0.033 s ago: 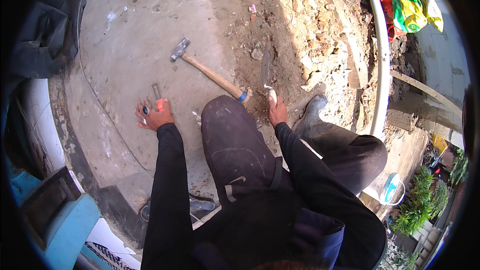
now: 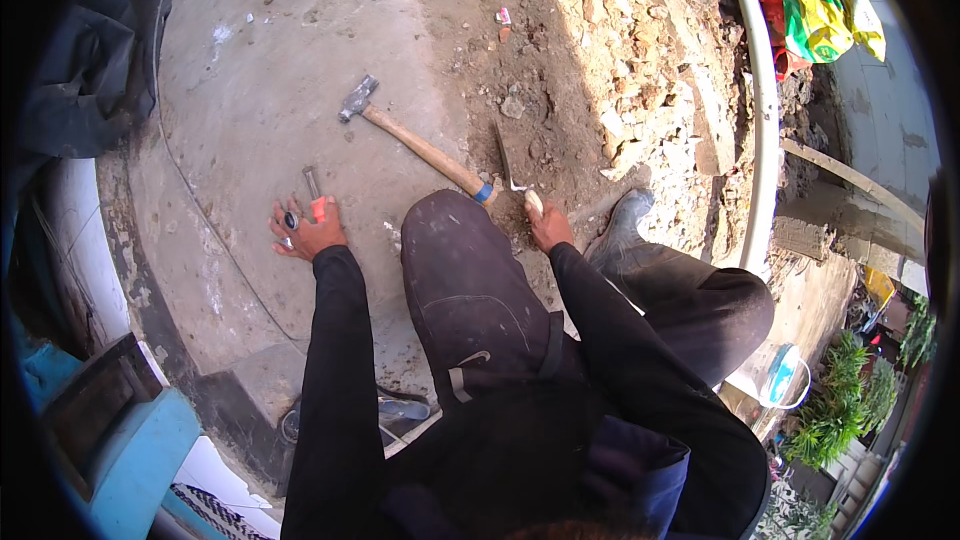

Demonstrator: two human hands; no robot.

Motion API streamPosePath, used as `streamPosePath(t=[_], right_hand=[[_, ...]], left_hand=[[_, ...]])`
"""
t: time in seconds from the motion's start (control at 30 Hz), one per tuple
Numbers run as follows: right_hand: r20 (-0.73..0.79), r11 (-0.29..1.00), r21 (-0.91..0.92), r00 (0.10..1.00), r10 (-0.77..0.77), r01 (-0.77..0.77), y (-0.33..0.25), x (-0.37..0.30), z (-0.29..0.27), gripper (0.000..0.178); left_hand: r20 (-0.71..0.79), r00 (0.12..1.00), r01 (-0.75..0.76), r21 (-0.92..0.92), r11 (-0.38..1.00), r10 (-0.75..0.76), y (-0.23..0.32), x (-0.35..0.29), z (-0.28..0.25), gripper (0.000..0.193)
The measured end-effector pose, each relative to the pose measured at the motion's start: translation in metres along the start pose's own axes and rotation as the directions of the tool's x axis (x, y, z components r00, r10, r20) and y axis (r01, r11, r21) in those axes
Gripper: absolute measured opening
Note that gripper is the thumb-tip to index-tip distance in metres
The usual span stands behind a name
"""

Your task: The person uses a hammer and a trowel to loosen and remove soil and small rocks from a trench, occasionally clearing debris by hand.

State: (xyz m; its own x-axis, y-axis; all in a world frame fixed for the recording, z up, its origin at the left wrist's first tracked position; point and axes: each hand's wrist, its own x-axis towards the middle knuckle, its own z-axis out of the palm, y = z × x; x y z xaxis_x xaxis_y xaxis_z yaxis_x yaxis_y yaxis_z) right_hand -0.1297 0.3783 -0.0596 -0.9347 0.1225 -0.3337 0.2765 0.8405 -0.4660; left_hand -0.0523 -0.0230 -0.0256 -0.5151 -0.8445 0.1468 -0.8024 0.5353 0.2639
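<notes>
My left hand point(image 2: 308, 230), with rings on its fingers, leans on the concrete, some fingers spread. A red-handled chisel point(image 2: 312, 183) is tucked between its thumb and forefinger, the metal shaft pointing away from me; the palm side is hidden. My right hand point(image 2: 550, 228) is closed round the pale handle of a trowel point(image 2: 503, 152). The trowel's thin blade appears nearly edge-on over the loose soil. Between the two hands, farther out, a hammer point(image 2: 425, 152) lies on the concrete, its wooden handle banded blue near the end by my knee.
Broken rubble and soil point(image 2: 640, 70) spread at the far right, beside a long white pipe point(image 2: 762, 110). Colourful plastic bags point(image 2: 820, 25) lie beyond it. A thin cable point(image 2: 190, 190) crosses the concrete at left, near a dark sheet point(image 2: 90, 70). A white bucket point(image 2: 785, 380) stands at lower right.
My right hand has turned the trowel, so its blade has swung left and looks narrower. My left hand, the chisel and the hammer have stayed put.
</notes>
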Motion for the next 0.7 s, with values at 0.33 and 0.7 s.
streamPosePath(t=[0.33,0.7], right_hand=[[0.076,0.866,-0.474,0.987,-0.141,0.16,-0.064,0.064,-0.152,0.044],[0.134,0.808,-0.566,0.985,-0.109,0.167,-0.07,0.134,-0.103,0.05]], left_hand=[[0.038,0.999,0.031,0.024,0.999,-0.032,-0.002,-0.002,-0.003,0.076],[0.067,0.997,0.03,0.008,1.0,-0.031,0.0,-0.001,-0.006,0.078]])
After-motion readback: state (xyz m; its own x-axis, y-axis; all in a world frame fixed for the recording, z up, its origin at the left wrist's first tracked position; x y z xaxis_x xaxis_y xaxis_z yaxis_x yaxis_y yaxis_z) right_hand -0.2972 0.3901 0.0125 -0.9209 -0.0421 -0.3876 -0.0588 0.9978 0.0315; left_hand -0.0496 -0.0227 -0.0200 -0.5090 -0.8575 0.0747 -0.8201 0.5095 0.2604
